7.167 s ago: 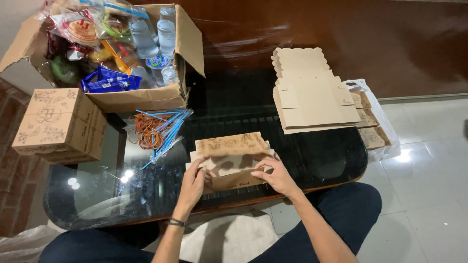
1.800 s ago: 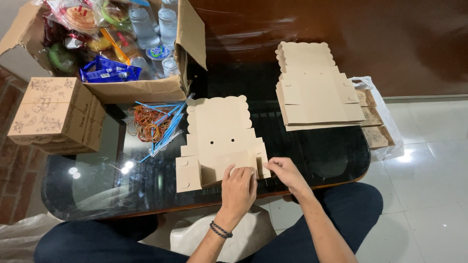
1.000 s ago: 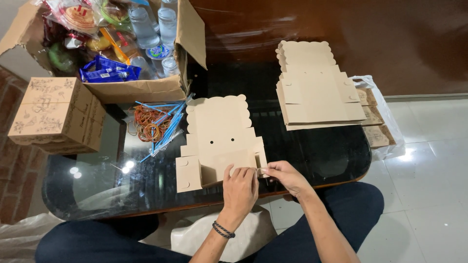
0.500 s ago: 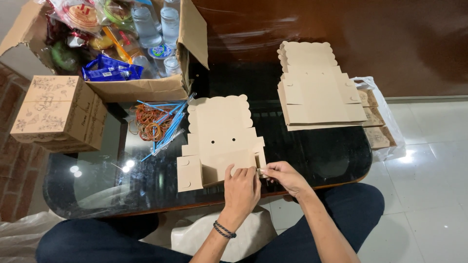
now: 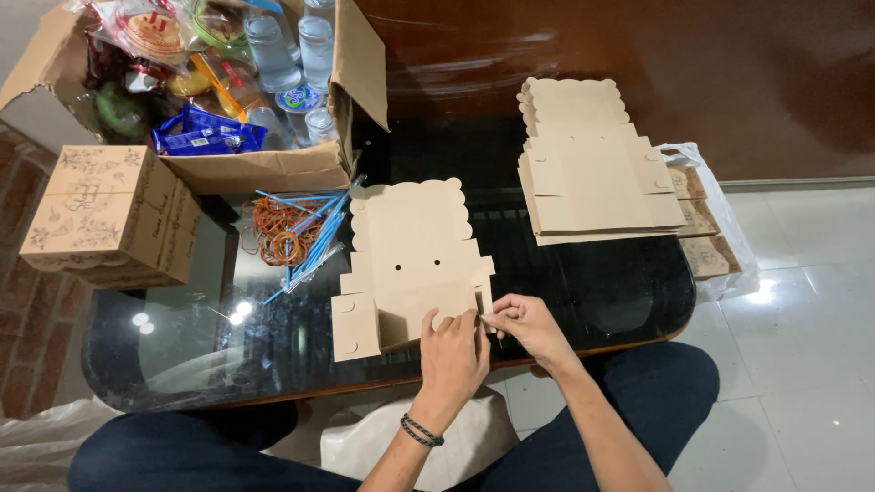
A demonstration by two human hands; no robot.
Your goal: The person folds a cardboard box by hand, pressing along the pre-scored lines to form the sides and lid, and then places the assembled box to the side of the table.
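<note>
both hands on a flat box blank at the counter's near edge

head view: the blank (image 5: 412, 264), a die-cut sheet of plain brown card with a scalloped far edge and two small round holes in its middle, lies flat on the dark glass counter (image 5: 592, 292), close to the person so both hands reach it without stretching. its near panel is folded up a little from the glass. the left hand (image 5: 453, 351) presses on that raised panel, its fingers (image 5: 437, 321) spread and curled over the edge, seemingly to keep the fold standing. the right hand (image 5: 524, 326) sits just beside it, fingers pinched shut on the small side flap at the blank's right corner; whether anything else is in that pinch cannot be told.

a stack (image 5: 592, 169) of the same blanks waits flat on the far right of the counter, within reach. more printed card sits in a clear bag (image 5: 706, 237) off the counter's right end. to the left of the blank lie orange rubber bands (image 5: 273, 239) and thin blue straws (image 5: 314, 241), loose and tangled together. a finished box (image 5: 109, 214), brown with line drawings, stands at the far left. an open carton (image 5: 264, 164) behind holds water cups and wrapped snacks, glossy plastic against the matte card.
</note>
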